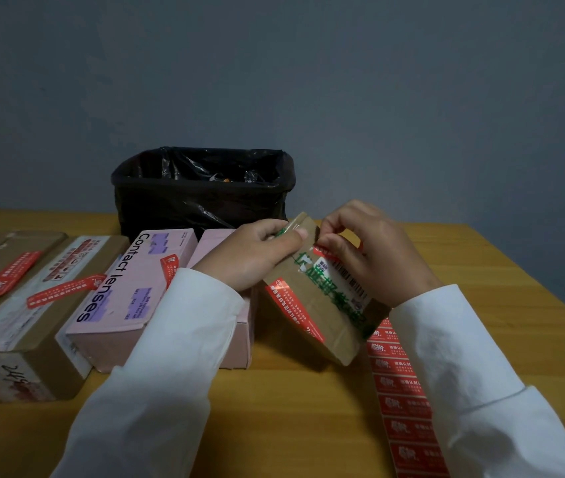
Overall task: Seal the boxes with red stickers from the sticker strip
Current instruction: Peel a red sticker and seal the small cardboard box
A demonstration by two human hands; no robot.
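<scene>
Left hand [257,251] grips the tilted brown cardboard box [322,305] with green print; right hand [374,257] pinches a red sticker [322,251] on it. Pink box [129,291] nearby reads "Contact lenses".

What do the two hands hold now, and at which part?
Left hand grips the brown box at its upper end; right hand pinches a red sticker there.

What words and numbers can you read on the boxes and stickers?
"Contact lenses": on the pink box.
Black scrawl, perhaps "2454": on the front end of the taped box; not certain.
Green characters: on the held box, under the left hand and right hand; too blurred to read.
White print on the sticker strip and on the red stickers on the boxes: too small.
</scene>
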